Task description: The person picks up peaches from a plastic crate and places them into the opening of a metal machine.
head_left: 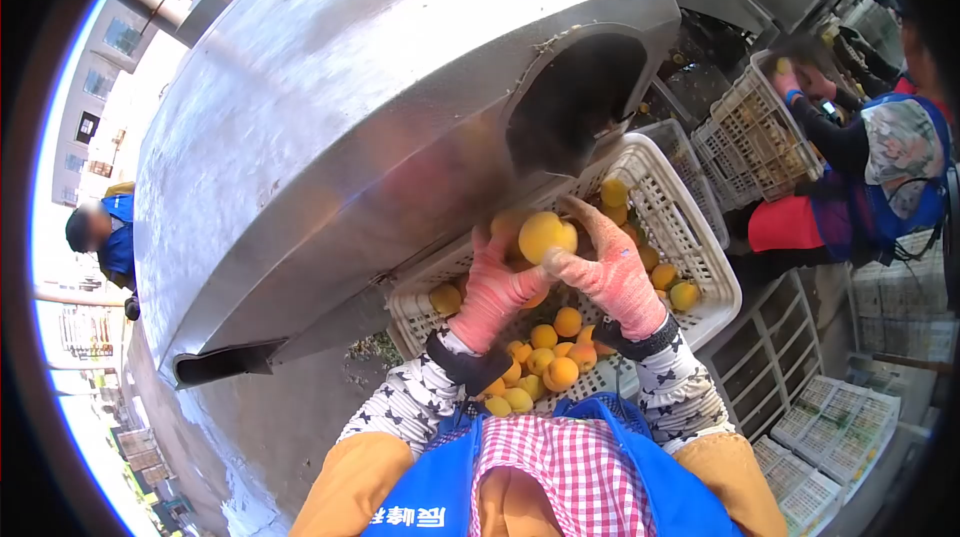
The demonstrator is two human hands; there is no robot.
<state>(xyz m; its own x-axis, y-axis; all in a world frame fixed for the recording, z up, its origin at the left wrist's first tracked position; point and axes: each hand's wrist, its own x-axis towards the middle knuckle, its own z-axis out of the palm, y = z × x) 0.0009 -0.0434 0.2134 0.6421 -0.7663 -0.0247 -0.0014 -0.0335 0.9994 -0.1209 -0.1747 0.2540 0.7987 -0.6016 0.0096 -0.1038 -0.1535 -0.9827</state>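
My left hand [497,289], in a pink knitted glove, curls its fingers around a yellow peach [511,224], partly hidden and blurred. My right hand [616,275], gloved alike, grips a brighter yellow peach [547,237] between thumb and fingers. The two hands nearly touch over a white slotted plastic crate [708,259]. Inside it, yellow-orange peaches [562,371] lie in a loose pile nearest my body, with more along the right side. Both forearms wear patterned sleeves and dark wrist bands.
A large metal machine housing [340,127] with a dark opening [575,102] overhangs the crate's far side. At right, a co-worker [890,157] handles fruit over another crate [757,142]. White slatted crates [835,422] lie lower right. Another person [112,232] stands far left.
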